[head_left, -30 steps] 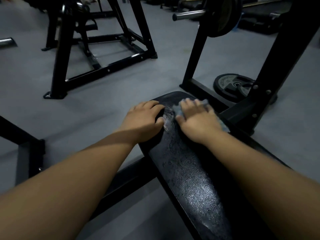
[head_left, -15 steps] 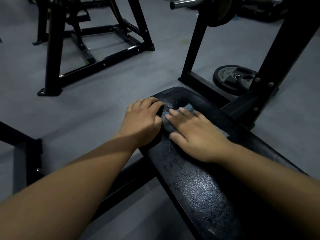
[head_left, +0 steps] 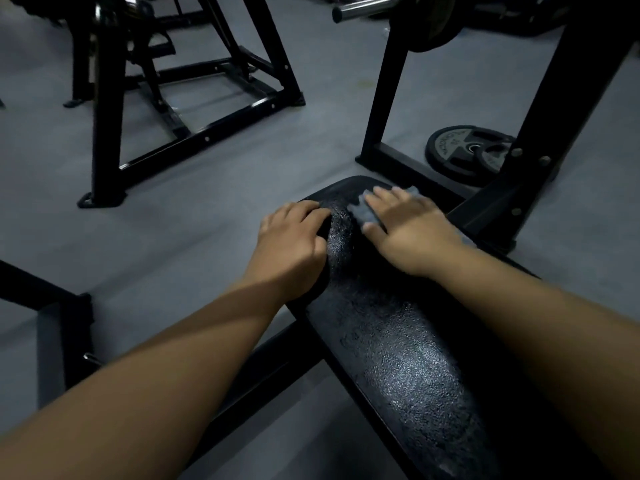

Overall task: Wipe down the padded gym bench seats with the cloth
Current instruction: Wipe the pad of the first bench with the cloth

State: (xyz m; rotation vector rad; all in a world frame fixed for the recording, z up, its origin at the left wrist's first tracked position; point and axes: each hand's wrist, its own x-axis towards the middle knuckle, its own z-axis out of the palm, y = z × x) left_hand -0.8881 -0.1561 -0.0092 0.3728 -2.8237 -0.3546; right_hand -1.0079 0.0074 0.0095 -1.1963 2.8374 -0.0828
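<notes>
A black padded bench seat (head_left: 391, 348) runs from the lower right up to the middle of the head view, its textured surface shining wet. My right hand (head_left: 412, 230) lies flat, fingers straight, pressing a grey cloth (head_left: 363, 211) onto the far end of the pad; most of the cloth is hidden under the palm. My left hand (head_left: 294, 244) grips the pad's left edge, fingers curled over it.
The bench's black uprights (head_left: 540, 143) rise at the right with a loaded barbell (head_left: 367, 8) across the top. Weight plates (head_left: 460, 150) lie on the grey floor behind the pad. Another black rack frame (head_left: 194, 133) stands at the left back.
My right hand has slid the cloth away from the left hand, toward the far right end of the pad. The left hand has kept its hold on the edge.
</notes>
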